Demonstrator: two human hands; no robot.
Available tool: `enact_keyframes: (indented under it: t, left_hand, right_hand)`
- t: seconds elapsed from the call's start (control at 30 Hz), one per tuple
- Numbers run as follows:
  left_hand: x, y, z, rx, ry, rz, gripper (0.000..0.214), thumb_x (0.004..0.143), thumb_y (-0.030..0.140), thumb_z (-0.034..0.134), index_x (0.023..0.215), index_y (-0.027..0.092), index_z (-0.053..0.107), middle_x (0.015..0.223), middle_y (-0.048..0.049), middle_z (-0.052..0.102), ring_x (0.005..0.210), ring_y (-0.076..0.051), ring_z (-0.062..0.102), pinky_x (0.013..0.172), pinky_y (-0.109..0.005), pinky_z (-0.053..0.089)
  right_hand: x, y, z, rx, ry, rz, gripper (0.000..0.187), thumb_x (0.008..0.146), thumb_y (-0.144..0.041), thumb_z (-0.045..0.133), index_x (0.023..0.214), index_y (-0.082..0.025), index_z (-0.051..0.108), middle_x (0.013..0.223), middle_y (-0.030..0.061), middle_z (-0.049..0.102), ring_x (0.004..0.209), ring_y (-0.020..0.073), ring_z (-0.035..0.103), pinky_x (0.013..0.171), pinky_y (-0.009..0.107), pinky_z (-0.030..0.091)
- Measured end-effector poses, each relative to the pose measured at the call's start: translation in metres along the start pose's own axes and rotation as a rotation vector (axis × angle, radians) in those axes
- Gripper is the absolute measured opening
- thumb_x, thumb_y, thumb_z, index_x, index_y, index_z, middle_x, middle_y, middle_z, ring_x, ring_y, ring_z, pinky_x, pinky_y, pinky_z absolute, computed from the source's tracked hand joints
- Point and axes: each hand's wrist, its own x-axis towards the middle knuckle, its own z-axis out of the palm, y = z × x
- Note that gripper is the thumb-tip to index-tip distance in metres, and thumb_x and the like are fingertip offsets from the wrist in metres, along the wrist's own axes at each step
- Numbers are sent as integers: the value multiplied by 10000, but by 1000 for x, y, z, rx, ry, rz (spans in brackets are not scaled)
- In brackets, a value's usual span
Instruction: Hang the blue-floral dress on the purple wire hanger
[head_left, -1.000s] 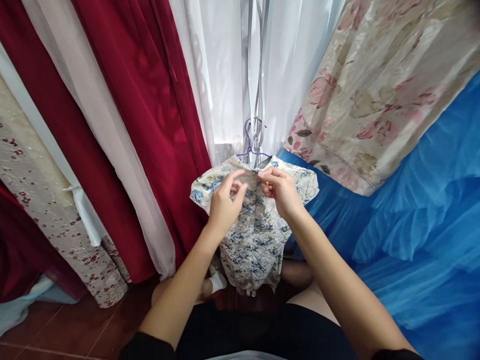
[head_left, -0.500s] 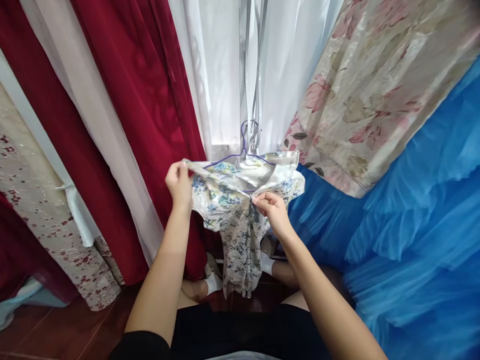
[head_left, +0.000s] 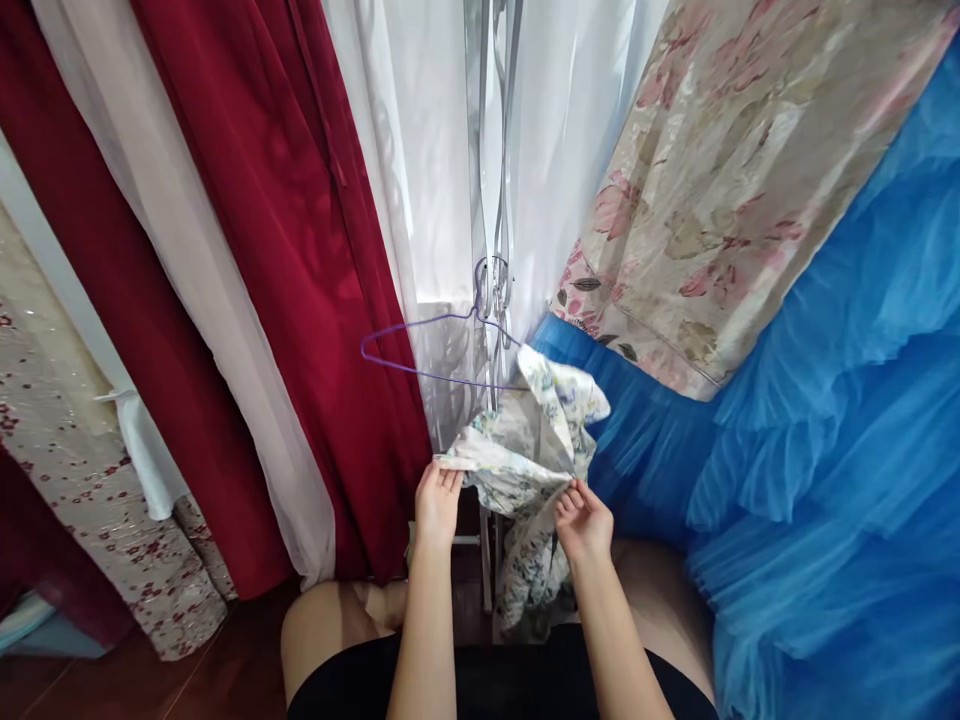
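Observation:
A small floral blouse [head_left: 536, 450], cream with blue and green print, hangs half off a thin purple wire hanger [head_left: 420, 345]. Only its right shoulder still sits on the hanger's right end. My left hand [head_left: 437, 502] pinches the blouse's left edge, pulled down and out. My right hand [head_left: 581, 518] pinches the cloth lower on the right side. The hanger's left half is bare and its hook sits on a metal rod [head_left: 495, 230] in front of a white sheer curtain [head_left: 420, 150].
Dark red curtains [head_left: 285, 250] and a beige flowered curtain [head_left: 75, 480] hang at the left. A floral pink-and-cream fabric [head_left: 735, 180] and blue tulle [head_left: 825, 480] fill the right. My knees and a red-brown floor [head_left: 210, 670] lie below.
The blouse has come off the hanger's left side and dropped. Both my hands moved down with it, leaving the left half of the hanger bare.

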Motion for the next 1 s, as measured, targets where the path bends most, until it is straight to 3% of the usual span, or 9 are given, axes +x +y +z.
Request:
enact_keyframes:
  t: [0.07,0.17,0.37,0.43,0.53,0.67,0.77,0.9,1.0]
  left_hand:
    - [-15,-11,-2,62,-65,7,209,793,273,790,828,169,613,913,-55,695,929,-183,692,968,-357,520]
    - [-35,-18,12,203,-184,68,309,767,380,818,888,177,619,922,-35,680,921,-175,677,950,-325,508]
    - [-76,-13,58,443,-386,244,252,916,450,653,976,205,638,973,-36,666,919,-175,639,871,-283,496]
    - [-89,-13,67,540,-452,325,222,936,420,636,975,203,661,1002,-49,659,961,-192,633,896,-293,489]
    - [-99,-13,75,627,-522,449,178,956,363,617,964,202,692,1016,-67,638,1012,-211,623,934,-314,478]
    - [-96,-10,75,761,-485,525,200,947,375,625,952,206,733,1142,-97,597,1114,-244,592,968,-331,463]
    - [-91,-6,58,826,-526,354,258,956,447,591,1003,222,708,1128,-82,625,1065,-237,606,930,-320,471]
    - [-94,-6,16,953,-625,-48,418,937,575,554,1138,231,681,1097,-78,671,1020,-247,598,896,-321,460]
    - [-98,-6,-14,1194,-761,-172,433,890,610,597,840,187,679,865,-40,629,855,-220,549,763,-296,420]
  right_hand:
    - [-5,14,-23,-52,19,-11,344,735,-463,680,643,-258,420,459,-104,197,345,101,242,341,267,254]
    - [-10,29,-36,-95,37,2,379,711,-488,677,609,-268,385,426,-96,224,330,109,241,328,271,219]
    - [-22,17,-5,-300,106,-14,265,726,-425,783,779,-230,611,677,-13,610,545,142,515,490,263,423]
    - [-32,-1,12,-375,-80,-32,299,848,-523,687,872,-225,672,857,28,683,749,184,607,675,294,507]
    - [-50,-28,32,-387,-416,58,457,939,-632,525,982,-218,712,992,65,713,966,247,634,861,353,509]
    - [-67,-52,43,-459,-707,210,412,843,-544,727,1075,-204,718,1035,60,717,1026,270,635,924,363,489]
    - [-69,-65,41,-475,-811,367,365,799,-456,800,1018,-173,726,947,55,720,906,244,652,828,336,506]
    - [-67,-83,28,-419,-685,393,332,760,-421,831,921,-151,724,830,48,708,740,194,636,725,300,497]
    - [-63,-102,17,-354,-514,329,336,694,-415,860,841,-152,712,735,40,684,634,178,606,634,287,483]
